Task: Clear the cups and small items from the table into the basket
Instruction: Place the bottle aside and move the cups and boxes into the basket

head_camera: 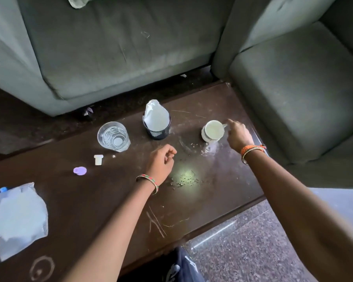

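One cup [214, 130], right hand [239, 135] touching handle

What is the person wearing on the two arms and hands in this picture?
Both forearms are bare, with no sleeves in view and no gloves. The left hand has thin bangles at the wrist, patterned in red, green and gold. The right hand has an orange band and thin bangles at the wrist. No rings can be made out on the fingers.
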